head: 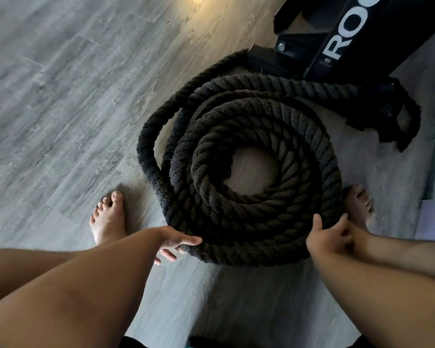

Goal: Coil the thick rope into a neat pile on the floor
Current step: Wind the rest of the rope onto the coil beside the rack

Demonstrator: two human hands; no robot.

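Grey plank floor (60, 96). Left hand (176, 243), fingers straight, presses the coil's near-left edge. Thick rope (236, 222) lies mostly coiled, its outer loop slack. Right hand (329, 237) curled at the near-right rim; hold unclear. Probably tidying; next, snug the outer loop inward.

1. One view only: wide-angle cam worn on the head, pointing forward and steeply down at the floor (60, 84).
2. Pretty close: left hand (176, 243) and right hand (327, 239) sit low in frame, rope (236, 234) fills the middle.
3. Black equipment (399, 33) gets clipped top right.
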